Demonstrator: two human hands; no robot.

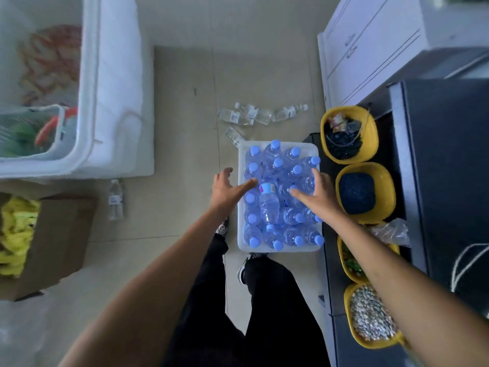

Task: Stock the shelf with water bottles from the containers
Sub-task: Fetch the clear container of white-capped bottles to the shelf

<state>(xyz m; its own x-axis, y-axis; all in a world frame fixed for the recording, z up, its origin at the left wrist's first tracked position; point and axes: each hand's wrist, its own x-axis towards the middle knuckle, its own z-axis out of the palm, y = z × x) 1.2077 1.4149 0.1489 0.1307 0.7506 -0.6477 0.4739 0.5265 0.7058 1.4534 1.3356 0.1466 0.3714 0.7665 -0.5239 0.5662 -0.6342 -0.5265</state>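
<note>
Over one tub (277,249), two hands (227,190) (318,194)

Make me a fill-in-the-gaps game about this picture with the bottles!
The clear plastic water bottles in the white plastic tub have ___ caps. The left hand and right hand both hold ___. The rounded plastic bowls beside the tub are ___. Missing words: blue; nothing; yellow.
</note>
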